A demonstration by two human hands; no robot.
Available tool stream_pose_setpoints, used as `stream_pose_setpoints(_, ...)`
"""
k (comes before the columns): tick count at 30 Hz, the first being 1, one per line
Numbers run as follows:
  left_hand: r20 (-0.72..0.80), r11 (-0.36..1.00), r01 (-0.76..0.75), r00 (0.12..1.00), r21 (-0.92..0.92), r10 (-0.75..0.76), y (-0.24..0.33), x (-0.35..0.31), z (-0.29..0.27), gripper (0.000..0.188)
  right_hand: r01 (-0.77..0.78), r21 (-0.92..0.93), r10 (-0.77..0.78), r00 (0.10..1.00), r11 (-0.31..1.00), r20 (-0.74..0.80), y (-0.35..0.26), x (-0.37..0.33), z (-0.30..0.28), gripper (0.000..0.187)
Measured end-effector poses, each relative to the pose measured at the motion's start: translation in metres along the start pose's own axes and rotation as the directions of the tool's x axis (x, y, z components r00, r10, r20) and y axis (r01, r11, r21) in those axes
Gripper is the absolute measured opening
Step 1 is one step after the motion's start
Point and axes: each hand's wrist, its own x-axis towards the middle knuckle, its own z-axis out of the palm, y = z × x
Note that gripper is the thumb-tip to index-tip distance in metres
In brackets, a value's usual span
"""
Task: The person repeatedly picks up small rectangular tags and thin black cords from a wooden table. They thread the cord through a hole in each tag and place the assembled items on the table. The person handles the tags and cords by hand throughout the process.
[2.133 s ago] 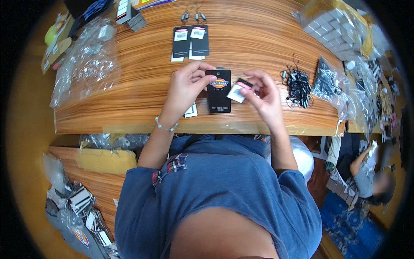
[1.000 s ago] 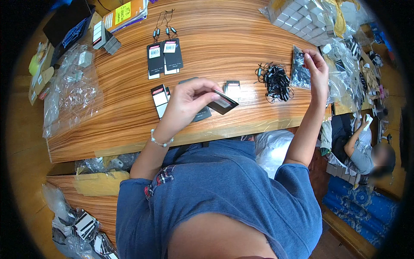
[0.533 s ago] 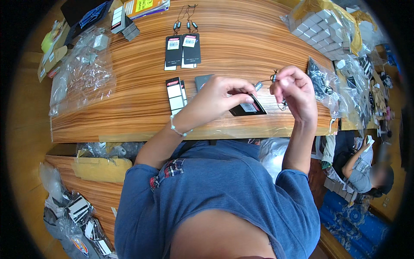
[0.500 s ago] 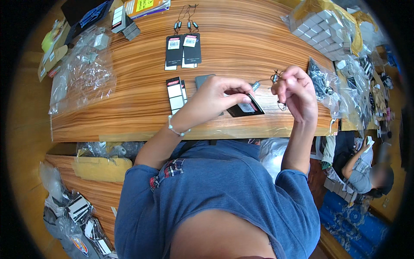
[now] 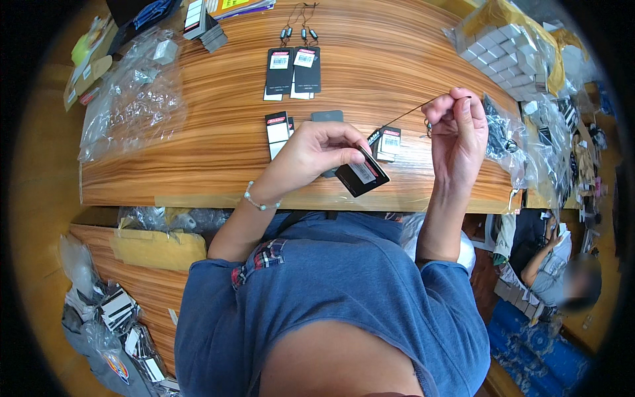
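Observation:
My left hand [image 5: 324, 147] is closed on a black hang tag [image 5: 378, 180] with a white barcode sticker, held tilted above the table's near part. A thin dark string [image 5: 409, 114] stretches taut from the tag's top corner to my right hand [image 5: 461, 132], whose thumb and fingertips pinch its end. Small dark loops hang by the right fingers. Under and beside the left hand lie a tag with white panels [image 5: 277, 134] and a grey card [image 5: 327, 116]. Just beyond the held tag rests a stickered tag pile [image 5: 390, 141]. Farther off, strung black tags [image 5: 306, 74] lie side by side.
Clear plastic bags [image 5: 135, 99] spread over the wooden table's [image 5: 225, 132] left side. A bag of small white boxes [image 5: 506, 49] stands far right, above a bag of dark strings [image 5: 503, 135]. A tag stack [image 5: 205, 30] lies far left. A co-worker [image 5: 552, 274] sits at right.
The string is now drawn taut between my hands; before, it hung bunched at my right fingers. The held tag has tilted downward, and the right hand has turned and pinches the string's end.

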Motion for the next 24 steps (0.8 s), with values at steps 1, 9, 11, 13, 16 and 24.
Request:
stream_pose_setpoints(1,-0.013,1.000,-0.006,1.000,0.002,0.006,0.000,-0.001,-0.001,0.012,0.035,-0.044,-0.037,0.998,0.998,-0.053,0.001,0.001,0.002,0.020)
stream_pose_setpoints(9,-0.384,0.920,-0.290,0.843,0.265,0.377,0.008,0.001,-0.007,0.018,-0.011,-0.503,0.028,0.999,0.864,0.026,0.000,-0.004,0.053,0.022)
stream_pose_setpoints(11,-0.417,0.872,-0.303,0.785,0.384,0.457,0.014,0.000,-0.007,0.018,-0.096,-0.518,0.095,0.995,0.850,-0.029,0.006,-0.007,0.069,0.020)
stream_pose_setpoints(13,-0.450,0.869,-0.331,0.755,0.368,0.478,0.018,0.000,-0.004,0.017,-0.161,-0.474,0.119,0.986,0.866,-0.117,0.016,-0.009,0.078,0.011)
stream_pose_setpoints(16,-0.483,0.893,-0.336,0.754,0.300,0.446,0.022,-0.001,0.000,0.016,-0.109,-0.682,0.077,0.994,0.723,-0.076,0.029,-0.011,0.077,0.007)
stream_pose_setpoints(24,-0.479,0.874,-0.348,0.735,0.340,0.480,0.024,0.000,0.003,0.016,0.046,-0.799,-0.104,0.994,0.599,-0.021,0.051,-0.009,0.073,0.009)
